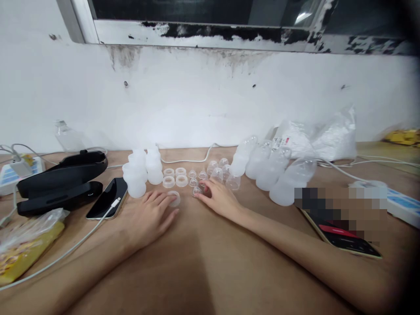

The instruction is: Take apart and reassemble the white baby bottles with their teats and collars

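My left hand (154, 214) rests low over the table, its fingertips on a translucent ring (174, 199); thumb and fingers are apart. Thumb and forefinger of my right hand (218, 199) are closed round a small clear nipple (197, 191). Between the hands and the wall, several rings (168, 181) stand in rows, with small clear nipples (193, 181) beside them. Clear domed caps (217, 174) sit behind my right hand. Frosted bottles (136, 179) are grouped on the left, and capped bottles (285, 183) line the right.
At the left lie a black case (62, 179), a phone (108, 199), a white cable (78, 245) and a yellow bag (33, 245). Another phone (354, 245), a power strip (403, 205) and plastic bags (334, 135) are at the right. A glass bottle (67, 136) stands near the wall.
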Demonstrator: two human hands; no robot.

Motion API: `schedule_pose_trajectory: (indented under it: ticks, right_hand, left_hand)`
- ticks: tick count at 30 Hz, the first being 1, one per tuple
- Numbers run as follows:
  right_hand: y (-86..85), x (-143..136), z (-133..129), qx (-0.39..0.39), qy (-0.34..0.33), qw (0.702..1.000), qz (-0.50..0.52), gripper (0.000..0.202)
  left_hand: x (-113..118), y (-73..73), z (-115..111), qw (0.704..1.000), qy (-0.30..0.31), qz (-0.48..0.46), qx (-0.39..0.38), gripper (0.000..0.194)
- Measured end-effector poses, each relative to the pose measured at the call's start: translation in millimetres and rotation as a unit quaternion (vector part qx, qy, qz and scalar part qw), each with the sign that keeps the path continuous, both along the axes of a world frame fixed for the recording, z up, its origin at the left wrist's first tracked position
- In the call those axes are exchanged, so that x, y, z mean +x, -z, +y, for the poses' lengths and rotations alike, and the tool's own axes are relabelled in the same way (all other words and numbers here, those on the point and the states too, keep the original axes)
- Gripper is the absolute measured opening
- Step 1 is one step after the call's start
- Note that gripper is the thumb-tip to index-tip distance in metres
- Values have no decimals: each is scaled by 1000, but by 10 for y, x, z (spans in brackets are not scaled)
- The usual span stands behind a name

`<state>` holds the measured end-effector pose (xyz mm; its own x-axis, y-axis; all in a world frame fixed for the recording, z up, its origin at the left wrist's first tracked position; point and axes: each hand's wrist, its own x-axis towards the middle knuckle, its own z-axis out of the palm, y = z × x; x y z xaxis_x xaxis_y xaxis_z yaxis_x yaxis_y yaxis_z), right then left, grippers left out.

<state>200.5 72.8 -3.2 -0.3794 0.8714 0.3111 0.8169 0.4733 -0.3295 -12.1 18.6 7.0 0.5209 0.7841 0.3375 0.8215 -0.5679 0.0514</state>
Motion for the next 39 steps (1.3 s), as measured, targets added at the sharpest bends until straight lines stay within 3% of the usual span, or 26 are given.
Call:
schedule_pose_trajectory:
  ticks: [5,8,10,12,15,18,20,23,27,29,32,34,36,39]
  right_hand:
    - [63,8,-14,29,-17,999,37,28]
    - [46,25,-92,12,-63,989,131,26]
    - [38,23,-145,-43,-90,969,228,24]
    - [43,16,-194,-128,-101,925,343,26]
    - [61,14,-246,-236,-102,849,462,34]
    - [64,20,-262,-277,-82,819,496,31]
    - [58,20,-256,-285,-65,810,509,29]
    - [61,14,-241,-283,-57,804,520,29]
    - [77,8,-237,-281,-60,813,507,29]
    - [61,9,-261,-249,-60,838,482,29]
    - [2,9,-337,-101,-79,910,394,27]
    - [-33,-1,-402,11,-126,946,297,29]
    - [-42,-22,-461,77,-183,960,197,36]
    - [-14,-69,-520,113,-236,960,96,48]
  left_hand:
    - [54,28,-13,999,24,-29,7,33]
    - [39,49,9,997,21,-66,-34,35]
    - [19,54,15,988,5,-136,-78,36]
    - [6,59,16,955,-5,-259,-141,39]
    - [4,87,36,855,30,-442,-268,39]
    - [11,122,74,773,36,-508,-378,38]
    - [14,134,93,748,20,-519,-413,39]
    - [15,142,103,741,13,-525,-418,39]
    - [10,152,99,743,29,-530,-407,36]
    - [14,145,92,754,35,-526,-392,34]
    - [51,112,69,782,57,-507,-358,30]
    - [100,88,48,785,79,-505,-351,29]
    - [157,79,29,770,104,-516,-361,30]
    - [222,99,14,749,130,-524,-385,29]
